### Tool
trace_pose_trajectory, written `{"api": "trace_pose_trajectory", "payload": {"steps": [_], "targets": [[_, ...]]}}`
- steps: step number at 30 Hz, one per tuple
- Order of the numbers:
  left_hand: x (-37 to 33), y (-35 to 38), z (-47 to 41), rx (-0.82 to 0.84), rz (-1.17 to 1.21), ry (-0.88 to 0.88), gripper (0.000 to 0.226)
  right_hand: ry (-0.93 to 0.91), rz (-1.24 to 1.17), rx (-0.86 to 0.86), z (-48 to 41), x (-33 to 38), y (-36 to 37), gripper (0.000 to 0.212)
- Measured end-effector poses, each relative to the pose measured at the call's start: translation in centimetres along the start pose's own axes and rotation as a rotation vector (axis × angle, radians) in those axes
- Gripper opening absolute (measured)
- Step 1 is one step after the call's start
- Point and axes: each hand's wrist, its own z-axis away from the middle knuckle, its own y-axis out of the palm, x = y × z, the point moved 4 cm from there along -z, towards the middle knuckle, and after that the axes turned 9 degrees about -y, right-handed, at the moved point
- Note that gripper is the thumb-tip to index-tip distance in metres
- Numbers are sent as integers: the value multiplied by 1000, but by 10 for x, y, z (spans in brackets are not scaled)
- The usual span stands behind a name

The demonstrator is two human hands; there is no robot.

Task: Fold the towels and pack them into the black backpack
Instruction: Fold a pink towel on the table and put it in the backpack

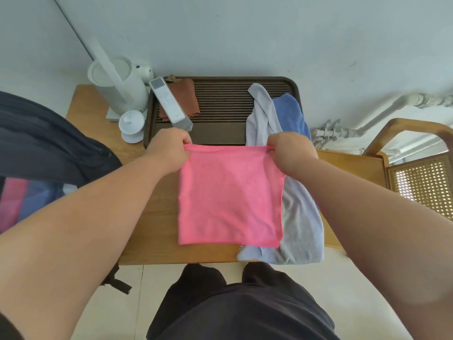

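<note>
- Pink towel [230,197], one, is held up over the table [152,217]; left hand [169,148] and right hand [291,150] each pinch a top corner, fingers curled.
- One grey towel [301,217] and one blue towel [289,114] lie just right, touching.
- One black backpack [49,143] sits left, open, pink and blue cloth inside.
- One remote [169,104]: markings too small to read.

Free tabletop [159,238] between backpack [49,148] and towel [230,197]

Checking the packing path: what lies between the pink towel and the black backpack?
Head view: between the pink towel and the black backpack lies only bare wooden table, crossed by the left forearm.
</note>
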Motion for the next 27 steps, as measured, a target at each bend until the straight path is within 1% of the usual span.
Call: {"api": "trace_pose_trajectory", "payload": {"steps": [3,5,8,10,11,13,15,18,22,26,27], "targets": [[-3,-4,0,-70,-22,10,23,15,-33,-72,-5,-1,-8,25],[-3,-1,6,-80,-67,20,22,-18,-27,-78,0,5,-7,23],[3,14,27,-30,-125,45,18,-57,-60,-32,22,11,9,16],[11,30,47,22,-146,74,23,-101,-116,33,42,13,28,10],[16,39,58,46,-172,84,24,-131,-145,75,52,14,40,11],[26,56,78,69,-225,110,20,-173,-198,144,72,17,63,16],[34,71,95,96,-237,121,16,-185,-232,161,89,20,83,16],[45,88,108,137,-268,134,18,-176,-262,162,105,26,103,20],[59,97,112,88,-335,191,12,-182,-236,107,115,34,116,19],[68,106,121,60,-399,255,13,-170,-110,80,123,36,124,11],[69,108,123,62,-393,253,14,-156,-80,94,125,37,125,13]]}}
